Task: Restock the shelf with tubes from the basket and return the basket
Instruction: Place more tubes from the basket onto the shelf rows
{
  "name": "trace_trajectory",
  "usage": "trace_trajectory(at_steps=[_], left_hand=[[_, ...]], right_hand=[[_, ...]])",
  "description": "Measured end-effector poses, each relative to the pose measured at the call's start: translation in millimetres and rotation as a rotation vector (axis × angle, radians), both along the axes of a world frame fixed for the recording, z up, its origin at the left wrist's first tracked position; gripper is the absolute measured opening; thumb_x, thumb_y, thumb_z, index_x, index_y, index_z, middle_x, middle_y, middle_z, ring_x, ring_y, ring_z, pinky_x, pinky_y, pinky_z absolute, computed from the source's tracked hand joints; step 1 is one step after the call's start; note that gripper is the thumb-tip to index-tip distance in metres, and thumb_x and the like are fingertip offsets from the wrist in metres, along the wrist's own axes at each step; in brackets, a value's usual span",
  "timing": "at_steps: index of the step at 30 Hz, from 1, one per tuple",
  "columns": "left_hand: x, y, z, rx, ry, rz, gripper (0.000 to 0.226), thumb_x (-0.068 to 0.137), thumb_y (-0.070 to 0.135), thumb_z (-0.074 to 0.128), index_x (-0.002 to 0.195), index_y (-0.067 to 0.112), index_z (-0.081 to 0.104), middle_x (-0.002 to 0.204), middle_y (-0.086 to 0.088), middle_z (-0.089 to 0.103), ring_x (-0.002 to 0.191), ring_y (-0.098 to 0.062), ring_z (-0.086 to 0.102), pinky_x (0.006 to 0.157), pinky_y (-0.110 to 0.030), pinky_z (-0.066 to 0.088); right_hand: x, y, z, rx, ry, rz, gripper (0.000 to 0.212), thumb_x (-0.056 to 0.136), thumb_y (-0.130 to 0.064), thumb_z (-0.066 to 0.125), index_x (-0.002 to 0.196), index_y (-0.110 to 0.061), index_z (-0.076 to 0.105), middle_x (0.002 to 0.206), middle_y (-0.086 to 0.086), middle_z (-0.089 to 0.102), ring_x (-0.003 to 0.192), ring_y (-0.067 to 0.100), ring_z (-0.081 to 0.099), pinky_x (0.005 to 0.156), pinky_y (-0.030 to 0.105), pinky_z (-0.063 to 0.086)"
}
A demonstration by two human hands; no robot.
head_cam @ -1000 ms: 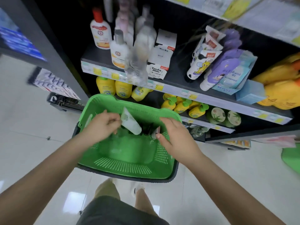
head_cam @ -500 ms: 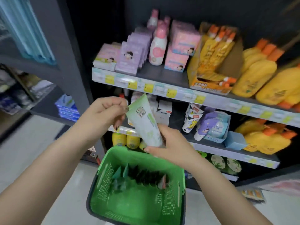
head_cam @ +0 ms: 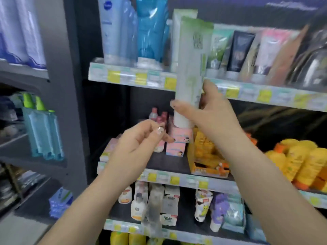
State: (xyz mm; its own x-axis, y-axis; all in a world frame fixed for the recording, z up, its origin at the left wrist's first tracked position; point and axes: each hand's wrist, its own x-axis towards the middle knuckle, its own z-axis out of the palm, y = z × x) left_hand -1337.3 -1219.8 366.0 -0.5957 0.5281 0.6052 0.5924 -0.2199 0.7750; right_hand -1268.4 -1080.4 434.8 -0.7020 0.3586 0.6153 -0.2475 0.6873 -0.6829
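My right hand point(head_cam: 203, 110) grips a pale green and white tube point(head_cam: 192, 68) near its cap and holds it upright in front of the upper shelf point(head_cam: 134, 76). That shelf carries a row of standing tubes point(head_cam: 223, 50). My left hand point(head_cam: 139, 145) hovers lower and to the left, fingers loosely curled, holding nothing. The basket is out of view.
Blue bottles point(head_cam: 134, 30) stand at the left end of the upper shelf. The shelf below holds pink boxes point(head_cam: 178, 140) and yellow bottles point(head_cam: 300, 163). A lower shelf has small bottles and tubes point(head_cam: 201, 207). A grey upright post point(head_cam: 70, 85) borders the bay on the left.
My right hand lifted the tube from basket height up to the upper shelf. My left hand let go of the tube. The view rose and the green basket dropped out of sight.
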Motion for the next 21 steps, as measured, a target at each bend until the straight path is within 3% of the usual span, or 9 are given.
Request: trace_trajectory(at_steps=[3,7,9,12,15,17,19,21], left_hand=[[-12,8,19,-0.015,0.104,0.072,0.032,0.077,0.050,0.042,0.081,0.025,0.062,0.090,0.004,0.070,0.094,0.005,0.059,0.082,-0.010,0.043],[-29,14,50,-0.051,0.245,0.219,0.017,0.081,0.035,0.046,0.086,0.028,0.060,0.091,0.015,0.067,0.092,0.010,0.056,0.076,-0.001,0.038],[-36,16,61,-0.061,0.285,0.252,0.021,0.082,0.032,0.045,0.093,0.025,0.062,0.095,0.018,0.065,0.096,0.010,0.054,0.078,0.000,0.037],[-38,18,64,-0.089,0.301,0.268,0.014,0.090,0.024,0.051,0.096,0.022,0.063,0.096,0.017,0.065,0.096,0.010,0.054,0.078,0.001,0.037],[-39,15,55,-0.129,0.296,0.261,0.014,0.089,0.017,0.052,0.092,0.023,0.064,0.094,0.014,0.065,0.090,0.011,0.054,0.073,-0.001,0.039],[-41,12,46,-0.155,0.286,0.239,0.015,0.089,0.017,0.052,0.089,0.025,0.064,0.095,0.013,0.065,0.087,0.022,0.049,0.073,0.002,0.037],[-44,9,39,-0.169,0.259,0.223,0.016,0.090,0.016,0.052,0.088,0.026,0.064,0.099,0.017,0.064,0.095,0.033,0.037,0.076,0.008,0.030],[-46,8,33,-0.178,0.232,0.216,0.016,0.091,0.016,0.051,0.088,0.025,0.064,0.101,0.019,0.063,0.103,0.034,0.030,0.076,0.010,0.027]], right_hand=[[-21,6,48,0.028,0.125,-0.035,0.046,0.069,-0.035,0.077,0.106,-0.025,0.051,0.106,-0.006,0.066,0.093,0.007,0.064,0.082,0.033,0.054],[-48,17,95,0.094,0.166,-0.124,0.044,0.073,-0.037,0.074,0.105,-0.021,0.049,0.099,-0.010,0.061,0.087,0.003,0.060,0.075,0.019,0.052],[-65,24,110,0.108,0.156,-0.180,0.048,0.074,-0.039,0.073,0.110,-0.018,0.050,0.104,-0.006,0.061,0.093,0.009,0.059,0.078,0.024,0.051],[-91,32,122,0.152,0.068,-0.246,0.057,0.075,-0.041,0.072,0.119,-0.014,0.049,0.114,-0.001,0.059,0.101,0.015,0.057,0.080,0.026,0.046],[-111,37,121,0.159,-0.021,-0.267,0.057,0.075,-0.040,0.072,0.119,-0.013,0.047,0.109,-0.001,0.057,0.094,0.015,0.055,0.073,0.026,0.042],[-118,40,116,0.151,-0.086,-0.294,0.059,0.077,-0.041,0.071,0.120,-0.011,0.045,0.102,-0.002,0.051,0.090,0.015,0.050,0.068,0.026,0.038],[-123,43,110,0.168,-0.143,-0.338,0.057,0.079,-0.042,0.069,0.119,-0.009,0.045,0.095,-0.003,0.047,0.085,0.015,0.046,0.063,0.026,0.036],[-126,45,105,0.179,-0.170,-0.376,0.057,0.079,-0.044,0.068,0.117,-0.008,0.046,0.092,-0.002,0.046,0.082,0.016,0.046,0.058,0.025,0.035]])
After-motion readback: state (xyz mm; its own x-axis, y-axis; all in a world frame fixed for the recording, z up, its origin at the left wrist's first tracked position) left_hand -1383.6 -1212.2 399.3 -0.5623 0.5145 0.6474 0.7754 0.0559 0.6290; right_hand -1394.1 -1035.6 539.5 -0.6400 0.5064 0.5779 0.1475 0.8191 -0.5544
